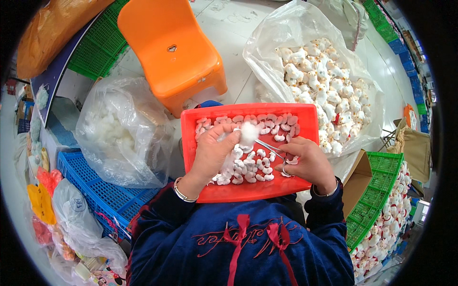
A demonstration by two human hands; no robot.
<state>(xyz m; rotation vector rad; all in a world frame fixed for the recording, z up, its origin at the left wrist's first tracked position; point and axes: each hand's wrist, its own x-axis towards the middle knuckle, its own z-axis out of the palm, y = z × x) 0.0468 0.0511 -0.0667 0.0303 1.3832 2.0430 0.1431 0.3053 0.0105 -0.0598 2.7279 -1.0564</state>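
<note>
My left hand (208, 151) is closed in a pinch, with a tuft of white stuffing (249, 133) at its fingertips. A small white piece may be in that pinch too, but the fingers hide it. My right hand (310, 162) grips metal forceps (268, 146) by their ring handles, their tips reaching into the tuft. Both hands are above a red plastic tray (309, 117) on my lap. Many small, curved white fabric pieces (250, 168) lie in the tray, mostly along its far side and below my left hand.
On the left, a clear bag of stuffing (126, 131) rests on a blue crate (90, 176). An orange chair (174, 52) stands ahead. A large clear bag of small white plush toys (329, 90) is at the far right. More toys fill the space beside a green crate (374, 190).
</note>
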